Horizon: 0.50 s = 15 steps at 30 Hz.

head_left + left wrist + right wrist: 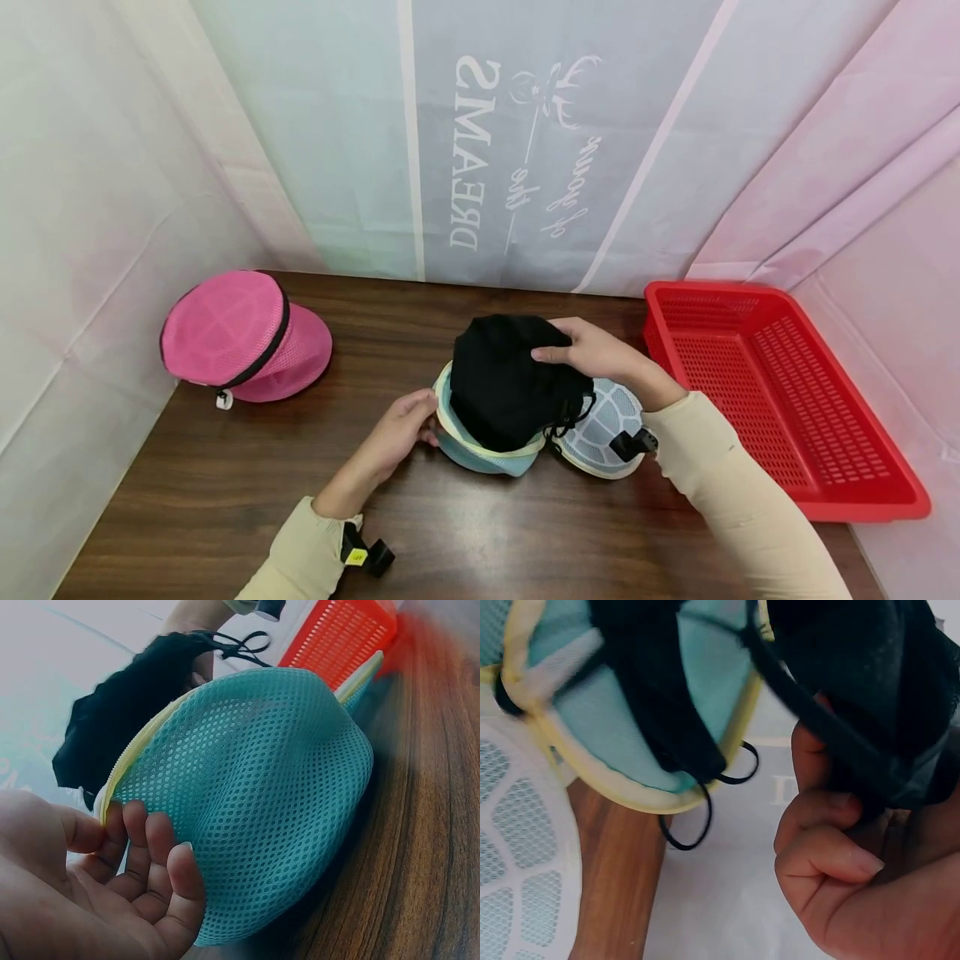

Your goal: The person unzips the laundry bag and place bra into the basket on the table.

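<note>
A teal mesh laundry bag (480, 461) with a yellow zip edge stands open on the table, its pale lid (603, 429) folded out to the right. My left hand (405, 425) pinches the bag's rim between thumb and fingers. At the bag's mouth is a black cloth garment (510, 375) with thin straps and cord loops; part hangs inside the bag in the right wrist view. My right hand (592, 354) grips the garment's upper right side, fingers curled into the cloth (870, 690). The garment's exact kind cannot be told.
A pink mesh laundry bag (225, 329) with a black zip edge sits at the far left. On the right stands a red plastic basket (847, 392) with slotted walls. Printed curtains (360, 150) hang behind and beside the dark wooden table (465, 542).
</note>
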Available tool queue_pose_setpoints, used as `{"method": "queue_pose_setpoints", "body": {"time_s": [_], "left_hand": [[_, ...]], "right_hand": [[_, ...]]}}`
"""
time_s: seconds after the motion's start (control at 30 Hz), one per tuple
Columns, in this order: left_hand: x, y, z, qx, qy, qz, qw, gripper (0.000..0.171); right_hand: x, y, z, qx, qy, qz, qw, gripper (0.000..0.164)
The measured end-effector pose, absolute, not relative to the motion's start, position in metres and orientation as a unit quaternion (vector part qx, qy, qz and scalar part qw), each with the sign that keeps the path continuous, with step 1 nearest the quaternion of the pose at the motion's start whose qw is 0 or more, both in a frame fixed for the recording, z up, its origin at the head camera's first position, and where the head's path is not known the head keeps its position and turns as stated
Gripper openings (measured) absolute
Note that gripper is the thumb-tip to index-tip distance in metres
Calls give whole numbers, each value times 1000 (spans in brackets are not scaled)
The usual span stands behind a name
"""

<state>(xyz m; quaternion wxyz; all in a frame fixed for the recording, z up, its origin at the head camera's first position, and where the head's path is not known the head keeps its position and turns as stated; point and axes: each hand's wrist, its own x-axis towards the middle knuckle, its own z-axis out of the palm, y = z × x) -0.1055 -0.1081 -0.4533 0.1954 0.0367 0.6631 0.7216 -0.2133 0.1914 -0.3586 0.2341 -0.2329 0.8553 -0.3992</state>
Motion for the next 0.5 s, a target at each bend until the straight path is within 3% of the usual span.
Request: {"method": "queue_pose_setpoints", "body": {"time_s": [0.5], "left_hand": [[-105, -109, -453, 43, 665, 720, 195, 31]], "right_hand": [[-217, 216, -317, -141, 838, -469, 242, 35]]}}
